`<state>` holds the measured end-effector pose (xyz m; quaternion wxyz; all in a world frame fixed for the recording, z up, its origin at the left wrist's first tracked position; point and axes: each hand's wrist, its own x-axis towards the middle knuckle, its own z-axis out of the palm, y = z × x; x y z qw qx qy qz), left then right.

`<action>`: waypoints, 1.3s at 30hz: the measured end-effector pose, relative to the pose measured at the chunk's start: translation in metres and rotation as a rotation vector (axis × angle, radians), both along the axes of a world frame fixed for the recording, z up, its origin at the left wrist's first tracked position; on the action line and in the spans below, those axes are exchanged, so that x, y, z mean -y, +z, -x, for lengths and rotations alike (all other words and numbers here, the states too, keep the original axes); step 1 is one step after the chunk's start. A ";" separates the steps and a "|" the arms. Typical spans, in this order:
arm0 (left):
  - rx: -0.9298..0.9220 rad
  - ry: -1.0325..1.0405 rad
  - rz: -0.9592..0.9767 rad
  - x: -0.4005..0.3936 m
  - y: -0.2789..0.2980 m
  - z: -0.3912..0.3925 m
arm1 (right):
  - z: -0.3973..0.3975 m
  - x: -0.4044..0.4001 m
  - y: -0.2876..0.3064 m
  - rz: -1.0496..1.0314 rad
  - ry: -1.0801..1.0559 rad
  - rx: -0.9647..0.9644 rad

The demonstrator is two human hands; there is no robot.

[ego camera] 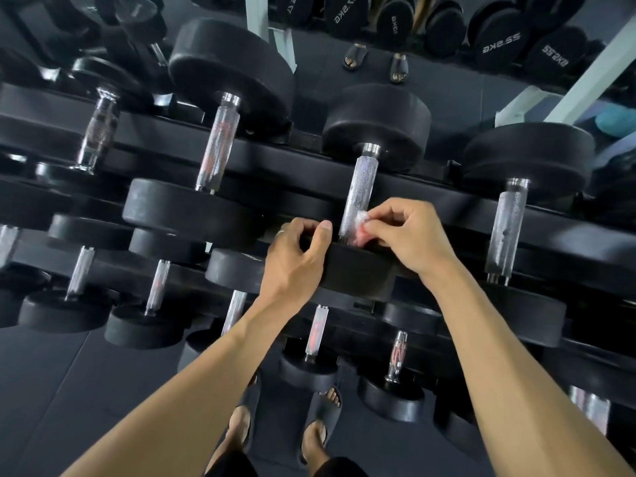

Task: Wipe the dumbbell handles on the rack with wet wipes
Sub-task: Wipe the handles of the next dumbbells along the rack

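black dumbbell heads (377, 123), silver knurled handle (358, 194), white wet wipe (362, 216), dark grey floor (86, 380)

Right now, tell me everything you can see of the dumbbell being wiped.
The black round-headed dumbbell with a knurled silver metal handle lies across the dark rack, far head up the frame, near head toward the person. The right hand pinches a crumpled white wet wipe against the handle's lower end. The left hand grips the rim of the near head. Polished collars join the handle to the heads.
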<state>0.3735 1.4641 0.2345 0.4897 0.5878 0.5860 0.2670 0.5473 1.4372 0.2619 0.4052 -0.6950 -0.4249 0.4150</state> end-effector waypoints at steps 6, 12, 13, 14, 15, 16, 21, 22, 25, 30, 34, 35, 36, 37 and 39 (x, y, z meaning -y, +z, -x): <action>0.040 -0.223 -0.228 -0.015 0.041 0.034 | 0.041 0.003 0.033 -0.076 -0.115 -0.084; 0.035 -0.431 -0.331 -0.058 0.081 0.092 | 0.113 -0.024 0.063 -0.146 -0.219 -0.227; 0.043 -0.458 -0.323 -0.067 0.085 0.102 | 0.127 -0.031 0.066 -0.156 -0.236 -0.260; 0.065 -0.469 -0.320 -0.075 0.089 0.110 | 0.141 -0.038 0.068 -0.162 -0.246 -0.283; 0.090 -0.462 -0.320 -0.082 0.091 0.119 | 0.153 -0.044 0.068 -0.166 -0.249 -0.299; 0.108 -0.446 -0.323 -0.089 0.093 0.126 | 0.163 -0.049 0.068 -0.169 -0.251 -0.317; 0.118 -0.444 -0.328 -0.121 0.096 0.151 | 0.187 -0.060 0.067 -0.149 -0.181 -0.454; 0.116 -0.466 -0.325 -0.125 0.096 0.153 | 0.188 -0.062 0.067 -0.130 -0.171 -0.445; 0.100 -0.541 -0.289 -0.136 0.089 0.159 | 0.185 -0.073 0.062 -0.061 -0.185 -0.423; -0.034 -0.306 -0.325 -0.156 0.062 0.176 | 0.170 -0.106 0.047 -0.043 -0.320 -0.248; -0.023 -0.167 -0.152 -0.154 0.038 0.175 | 0.158 -0.139 0.029 -0.068 -0.348 -0.050; 0.013 -0.133 -0.100 -0.152 0.034 0.173 | 0.157 -0.149 0.024 -0.093 -0.350 -0.002; 0.045 -0.099 -0.064 -0.152 0.030 0.171 | 0.156 -0.159 0.020 -0.123 -0.349 0.050; 0.067 -0.081 -0.043 -0.153 0.027 0.171 | 0.156 -0.169 0.017 -0.152 -0.348 0.096; 0.079 -0.083 -0.028 -0.153 0.024 0.172 | 0.158 -0.185 0.012 -0.193 -0.341 0.174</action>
